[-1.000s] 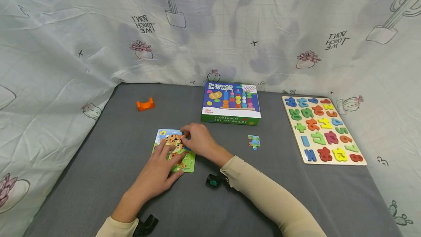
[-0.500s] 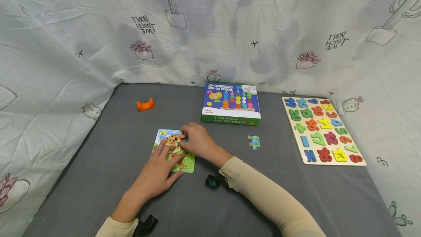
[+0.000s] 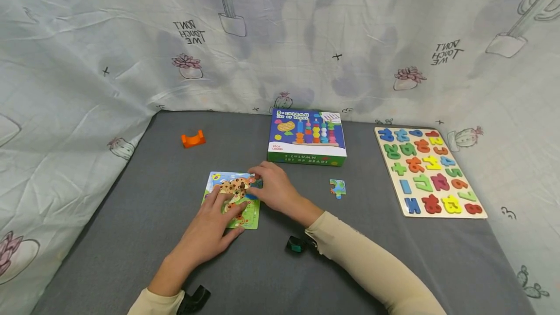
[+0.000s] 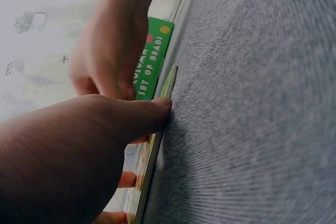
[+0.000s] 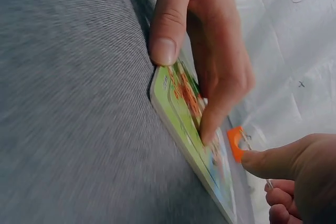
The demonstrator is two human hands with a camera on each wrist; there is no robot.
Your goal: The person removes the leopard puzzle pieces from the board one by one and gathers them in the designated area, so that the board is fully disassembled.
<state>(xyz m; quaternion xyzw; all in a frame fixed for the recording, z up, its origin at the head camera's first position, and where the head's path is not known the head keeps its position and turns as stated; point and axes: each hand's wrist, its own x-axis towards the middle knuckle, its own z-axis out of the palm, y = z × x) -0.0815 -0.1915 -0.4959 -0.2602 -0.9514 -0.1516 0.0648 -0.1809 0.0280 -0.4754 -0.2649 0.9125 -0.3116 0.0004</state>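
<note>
A small jigsaw board (image 3: 251, 218) with a spotted animal picture lies on the grey cloth. My left hand (image 3: 207, 230) rests on its lower left with fingers spread, the thumb along the near edge in the left wrist view. Over the board's upper right corner, my right hand (image 3: 277, 189) pinches a thin puzzle piece (image 3: 258, 183) between thumb and fingers. From the right wrist view that piece shows mostly edge-on and is largely covered by the hand (image 5: 310, 169). A loose blue-green puzzle piece (image 3: 338, 187) lies on the cloth to the right.
Behind the hands stands a bead-set box (image 3: 307, 137). A wooden board of coloured numbers and letters (image 3: 430, 174) lies at the right, and an orange curved piece (image 3: 193, 139) at the back left. A patterned fabric backdrop (image 3: 280, 38) borders the table.
My right hand has shifted slightly right, keeping the puzzle piece, which now shows between its fingers over the board's upper right corner. My left hand has stayed on the board.
</note>
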